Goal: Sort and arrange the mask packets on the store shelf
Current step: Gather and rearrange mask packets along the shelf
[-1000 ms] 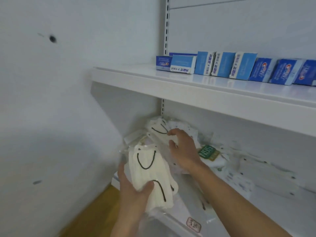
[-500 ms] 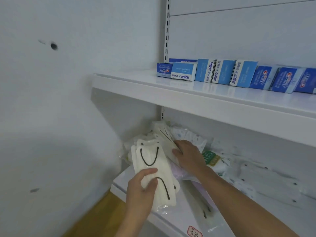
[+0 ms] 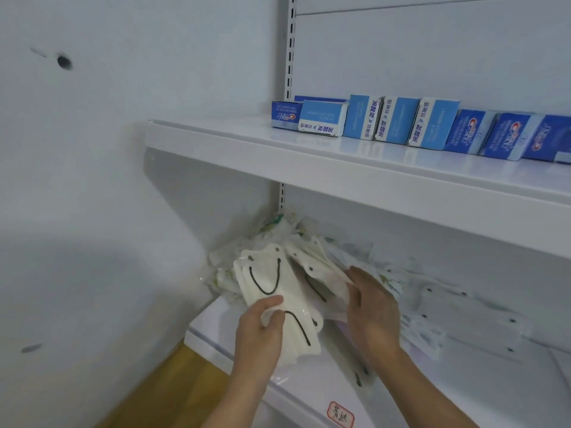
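Head view: mask packet between left-hand fingers.

We see a shop: white slotted-upright shelving, boxed toothpaste lined up above, mask packets piled below, price label on edge.
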`<state>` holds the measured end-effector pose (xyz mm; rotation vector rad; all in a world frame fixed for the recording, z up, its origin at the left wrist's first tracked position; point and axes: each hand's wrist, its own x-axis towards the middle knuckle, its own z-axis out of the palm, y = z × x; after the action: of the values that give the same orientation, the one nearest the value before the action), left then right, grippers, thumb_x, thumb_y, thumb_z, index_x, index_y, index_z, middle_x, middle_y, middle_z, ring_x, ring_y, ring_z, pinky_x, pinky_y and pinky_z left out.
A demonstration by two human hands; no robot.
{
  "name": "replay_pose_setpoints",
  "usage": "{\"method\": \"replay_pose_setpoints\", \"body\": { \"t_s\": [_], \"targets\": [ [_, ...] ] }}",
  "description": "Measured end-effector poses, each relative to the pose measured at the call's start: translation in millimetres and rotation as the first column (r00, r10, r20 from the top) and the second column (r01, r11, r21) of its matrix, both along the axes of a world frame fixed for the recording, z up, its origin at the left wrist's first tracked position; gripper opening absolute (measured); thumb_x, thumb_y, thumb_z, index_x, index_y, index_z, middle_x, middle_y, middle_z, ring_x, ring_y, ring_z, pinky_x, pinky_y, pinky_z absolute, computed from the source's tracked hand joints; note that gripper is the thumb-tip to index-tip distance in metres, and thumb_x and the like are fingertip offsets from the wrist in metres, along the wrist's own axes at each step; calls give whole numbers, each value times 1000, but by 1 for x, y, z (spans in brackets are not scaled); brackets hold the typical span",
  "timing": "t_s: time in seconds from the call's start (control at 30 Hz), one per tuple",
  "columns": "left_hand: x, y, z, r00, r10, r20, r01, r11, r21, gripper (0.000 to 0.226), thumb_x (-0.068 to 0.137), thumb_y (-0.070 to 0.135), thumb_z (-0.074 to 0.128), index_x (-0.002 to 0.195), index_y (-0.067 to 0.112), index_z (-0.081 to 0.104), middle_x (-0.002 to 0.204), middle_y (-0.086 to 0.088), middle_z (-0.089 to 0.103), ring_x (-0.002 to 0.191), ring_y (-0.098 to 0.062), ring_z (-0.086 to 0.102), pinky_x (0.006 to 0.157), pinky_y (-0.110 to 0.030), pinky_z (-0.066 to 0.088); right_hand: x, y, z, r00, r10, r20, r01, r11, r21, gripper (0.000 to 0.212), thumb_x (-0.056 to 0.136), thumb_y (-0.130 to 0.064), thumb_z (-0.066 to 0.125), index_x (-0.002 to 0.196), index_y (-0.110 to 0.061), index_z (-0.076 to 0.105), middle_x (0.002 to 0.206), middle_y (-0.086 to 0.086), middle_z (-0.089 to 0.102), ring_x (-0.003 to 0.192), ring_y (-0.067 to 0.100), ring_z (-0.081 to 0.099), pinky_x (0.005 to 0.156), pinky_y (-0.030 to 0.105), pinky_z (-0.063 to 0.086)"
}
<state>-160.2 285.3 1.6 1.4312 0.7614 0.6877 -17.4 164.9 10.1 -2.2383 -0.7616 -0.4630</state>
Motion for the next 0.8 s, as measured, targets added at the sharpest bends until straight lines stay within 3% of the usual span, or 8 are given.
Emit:
{"method": "replay_pose_setpoints", "body": {
  "t_s": [0.1,0.23,0.4,0.53,0.63,0.73,0.8],
  "targets": [
    [3,-19,-3,998,-51,23,52,998,-34,28,98,8,57,102,28,75,109,16,69,95,-2,66,73,-20,53,8,-43,-18,972,-48,230,59,998,-39,52,86,-33,41,106,-4,78,112,15,76,101,33,73,91,54,54],
    [17,-54,-5,973,-233,12,232,973,9,33,96,4,56,93,26,80,103,16,74,93,2,68,73,-14,54,36,-113,-47,954,-134,268,178,973,-148,37,92,-11,45,110,-10,78,118,9,74,107,32,72,94,48,56],
    [45,-115,-19,885,-462,-64,465,883,58,30,96,8,57,93,28,78,94,16,75,80,9,66,67,-11,51,36,-196,-68,895,-309,323,350,934,-77,28,82,-2,61,102,-10,79,114,9,75,102,30,73,87,42,58],
    [64,-154,-36,806,-577,-131,587,809,45,27,94,7,57,104,24,76,88,4,72,63,5,59,59,-9,45,28,-242,-74,876,-380,297,442,878,-181,27,81,-5,60,100,-14,78,115,9,72,104,34,69,85,39,55],
    [74,-170,-43,800,-584,-136,596,799,74,28,94,8,57,105,28,74,83,-9,76,58,-11,55,56,-24,46,24,-264,-71,883,-425,198,468,823,-322,29,79,-16,55,101,-20,74,128,11,63,123,42,57,99,56,46],
    [85,-179,-49,822,-540,-182,564,816,125,29,92,8,58,102,30,74,70,9,73,51,-6,56,57,-23,48,19,-266,-60,886,-452,101,444,767,-463,38,72,-31,68,109,-24,70,144,10,51,140,44,40,107,71,31],
    [91,-185,-49,856,-476,-202,509,844,170,29,89,6,58,97,29,74,75,19,73,57,-7,63,62,-26,50,21,-260,-48,916,-389,98,388,798,-461,44,74,-42,66,114,-23,69,137,9,54,135,42,45,104,68,38]
  ]
}}
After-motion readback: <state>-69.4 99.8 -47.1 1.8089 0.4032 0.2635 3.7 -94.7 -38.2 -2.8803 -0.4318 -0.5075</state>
